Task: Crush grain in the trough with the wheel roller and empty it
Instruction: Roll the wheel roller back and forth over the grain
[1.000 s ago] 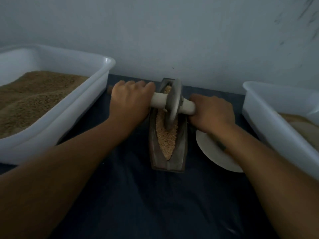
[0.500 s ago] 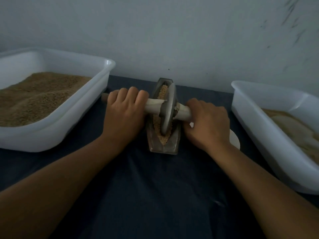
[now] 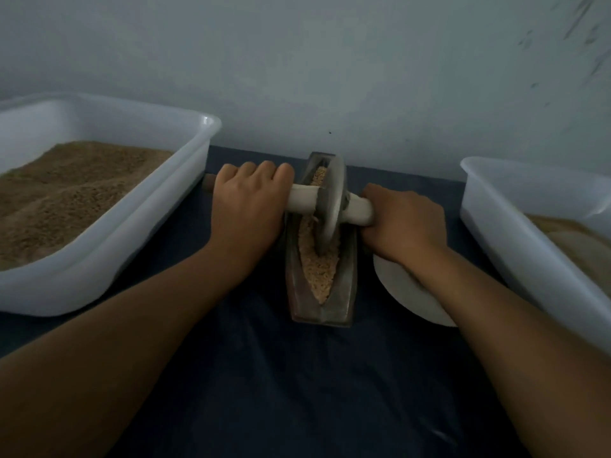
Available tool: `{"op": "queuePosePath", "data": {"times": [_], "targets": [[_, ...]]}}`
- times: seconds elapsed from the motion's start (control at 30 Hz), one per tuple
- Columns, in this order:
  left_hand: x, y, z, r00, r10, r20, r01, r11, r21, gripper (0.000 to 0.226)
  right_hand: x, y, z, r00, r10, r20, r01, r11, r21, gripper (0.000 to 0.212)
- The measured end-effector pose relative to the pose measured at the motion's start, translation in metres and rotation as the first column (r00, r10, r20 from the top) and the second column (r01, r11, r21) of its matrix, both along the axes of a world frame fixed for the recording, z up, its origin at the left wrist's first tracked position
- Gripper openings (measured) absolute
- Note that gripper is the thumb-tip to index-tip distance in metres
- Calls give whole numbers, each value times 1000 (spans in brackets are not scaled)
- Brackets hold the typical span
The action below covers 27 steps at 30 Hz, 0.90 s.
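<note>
Far left: white plastic tub on the desk, filled with brown grain, heaped toward its left side. Just right of it, left hand, grip fully closed over the left end of the wheel roller's handle; a dark stub of the handle pokes out past the knuckles toward the tub. Centre: trough, long narrow boat shape, running away from the camera toward the wall, sitting on the dark cloth covering the desk. Pale grain lies along the trough's slot, visible both in front of and behind the wheel. Wheel roller stands on edge in the slot, disc seated in the grain toward the far half of the trough, handle crossing the trough left to right and tilted a bit, right end lower. Right hand, grip closed round the right end of the handle, knuckles up. Under the right wrist and forearm: white round plate, just beside the trough, partly covered by the arm. Far right: second white plastic tub, holding paler material, mostly cut off by the frame edge.
</note>
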<state>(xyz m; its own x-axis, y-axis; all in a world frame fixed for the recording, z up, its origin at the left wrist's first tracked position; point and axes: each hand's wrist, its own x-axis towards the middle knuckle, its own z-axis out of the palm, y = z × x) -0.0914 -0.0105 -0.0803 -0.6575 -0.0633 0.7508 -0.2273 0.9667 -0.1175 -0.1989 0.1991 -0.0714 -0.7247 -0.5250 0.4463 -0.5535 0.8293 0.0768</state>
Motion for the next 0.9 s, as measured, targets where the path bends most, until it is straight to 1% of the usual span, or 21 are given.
{"op": "queuePosePath", "data": {"times": [0.13,0.23,0.33,0.37,0.43,0.5,0.57,0.63,0.73,0.83,0.9], "targets": [[-19,-7,11,991,26,129,-21,999,-39,23,-21,-9,11,988,-23,151,13,998,63,20],[-34,-10,20,978,63,200,-46,995,-90,19,-34,-11,19,959,-28,281,2,996,92,25],[-47,-10,30,957,151,248,-114,981,-159,16,-44,-14,22,914,-25,404,-11,996,87,25],[-50,-10,32,948,166,270,-126,979,-159,15,-47,-16,24,895,-19,445,-20,996,83,24],[-54,-14,33,930,157,333,-129,986,-104,17,-54,-22,30,859,-8,512,-56,992,110,21],[-59,-18,35,908,130,398,-120,991,-50,21,-60,-27,37,829,-11,559,-90,984,153,21],[-63,-21,39,890,118,441,-116,993,-33,21,-64,-29,41,796,-26,604,-105,978,181,21],[-63,-20,41,886,110,451,-106,994,-36,19,-64,-28,41,790,-28,613,-104,978,179,23],[-57,-16,39,898,109,426,-103,994,-39,20,-59,-26,37,823,-1,569,-104,983,152,24],[-46,-13,33,928,94,360,-90,996,-29,22,-47,-19,31,876,4,483,-66,992,112,25],[-35,-11,28,954,79,288,-69,997,-44,21,-36,-14,25,926,8,376,-50,993,103,24]]}}
